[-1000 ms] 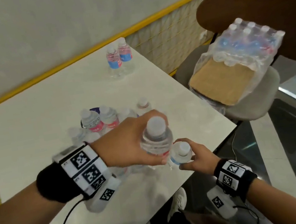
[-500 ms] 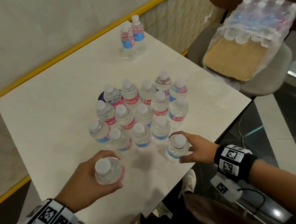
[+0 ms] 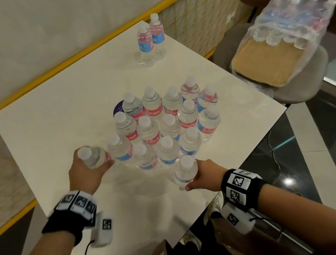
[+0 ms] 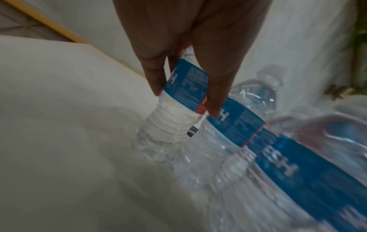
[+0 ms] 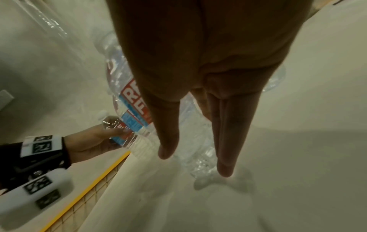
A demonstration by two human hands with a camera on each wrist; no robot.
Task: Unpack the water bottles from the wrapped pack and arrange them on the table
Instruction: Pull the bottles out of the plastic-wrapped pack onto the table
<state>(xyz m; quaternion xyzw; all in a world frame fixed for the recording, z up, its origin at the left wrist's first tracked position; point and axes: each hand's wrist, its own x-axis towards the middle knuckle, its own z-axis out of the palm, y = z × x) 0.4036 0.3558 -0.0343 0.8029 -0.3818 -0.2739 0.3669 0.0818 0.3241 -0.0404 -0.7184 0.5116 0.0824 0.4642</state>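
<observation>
left hand [image 3: 86, 172]: comes in from the lower left of the head view, fingers wrapped round a tilted bottle [image 3: 94, 158], cap leaning toward the frame's left. In the left wrist view the fingers [image 4: 155, 75] run down over its blue label and the base is right at the table, touching or nearly so, hard to say.
right hand [image 3: 205, 173]: lower middle-right of the frame, curled loosely round an upright bottle [image 3: 185, 171] standing near the table's front edge. Fingers point down along it in the right wrist view.
bottle cluster [image 3: 166, 125]: packed tight in rows mid-frame, both held bottles sit just at its near corners.
pair of bottles [image 3: 150, 39]: upper middle, well apart from the rest.
wrapped pack [image 3: 287, 28]: on the chair [image 3: 309, 88], upper right, off the table [image 3: 53, 122].
wrists: black bands with marker tags on both.
</observation>
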